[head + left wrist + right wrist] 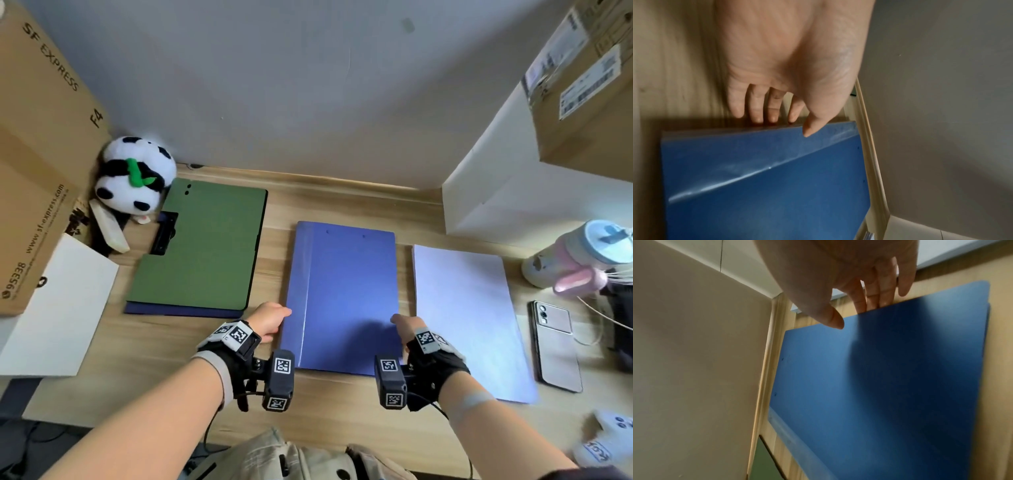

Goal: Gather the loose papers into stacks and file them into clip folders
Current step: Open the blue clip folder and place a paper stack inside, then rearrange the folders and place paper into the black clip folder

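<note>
The closed blue clip folder (342,298) lies flat mid-surface, long axis running away from the person, between both hands: left hand (269,322) pinches its left edge, right hand (407,327) its right, equally near.

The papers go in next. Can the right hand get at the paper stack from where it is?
Probably yes. The right hand is at the blue folder's right edge, and the paper stack lies flat just beside it on the desk with nothing between or on top; the phone lies beyond it.
</note>
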Demonstrator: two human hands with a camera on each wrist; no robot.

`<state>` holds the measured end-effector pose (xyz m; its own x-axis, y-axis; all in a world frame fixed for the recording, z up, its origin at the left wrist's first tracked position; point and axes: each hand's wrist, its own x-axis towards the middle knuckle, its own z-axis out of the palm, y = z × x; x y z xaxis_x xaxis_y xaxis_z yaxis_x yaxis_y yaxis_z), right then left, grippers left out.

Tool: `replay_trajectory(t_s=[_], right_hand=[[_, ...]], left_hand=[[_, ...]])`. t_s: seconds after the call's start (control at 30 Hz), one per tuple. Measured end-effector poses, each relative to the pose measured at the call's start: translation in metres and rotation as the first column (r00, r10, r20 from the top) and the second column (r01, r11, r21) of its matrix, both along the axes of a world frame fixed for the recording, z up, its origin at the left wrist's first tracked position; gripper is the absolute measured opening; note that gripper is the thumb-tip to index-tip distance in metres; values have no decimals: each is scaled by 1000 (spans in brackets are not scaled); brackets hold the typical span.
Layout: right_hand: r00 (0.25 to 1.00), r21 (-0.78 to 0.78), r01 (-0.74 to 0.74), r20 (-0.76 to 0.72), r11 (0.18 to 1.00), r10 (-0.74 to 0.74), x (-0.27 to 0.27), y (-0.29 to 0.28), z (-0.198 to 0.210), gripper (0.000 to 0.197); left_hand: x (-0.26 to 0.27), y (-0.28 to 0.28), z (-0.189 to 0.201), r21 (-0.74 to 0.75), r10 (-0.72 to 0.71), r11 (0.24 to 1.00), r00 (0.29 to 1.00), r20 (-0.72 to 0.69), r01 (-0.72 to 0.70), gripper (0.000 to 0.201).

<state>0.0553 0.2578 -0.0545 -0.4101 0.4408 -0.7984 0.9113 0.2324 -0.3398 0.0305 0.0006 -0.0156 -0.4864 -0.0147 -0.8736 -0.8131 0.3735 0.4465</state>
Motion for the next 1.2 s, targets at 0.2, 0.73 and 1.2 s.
replay_trajectory(t_s=[0.2, 0.73, 1.2], right_hand=[[997, -56, 58, -44, 997, -61, -22, -8, -3, 25], [955, -54, 78, -282, 995, -90, -95, -23, -13, 63], [875, 119, 156, -478, 981, -81, -89, -34, -8, 49]], left_hand=[[-19, -6, -1, -5, 69, 998, 997, -24, -69, 39], [-79, 0, -22, 166, 203, 972, 944, -258, -163, 52], [-74, -24, -26, 94, 165, 986, 912, -376, -139, 46]])
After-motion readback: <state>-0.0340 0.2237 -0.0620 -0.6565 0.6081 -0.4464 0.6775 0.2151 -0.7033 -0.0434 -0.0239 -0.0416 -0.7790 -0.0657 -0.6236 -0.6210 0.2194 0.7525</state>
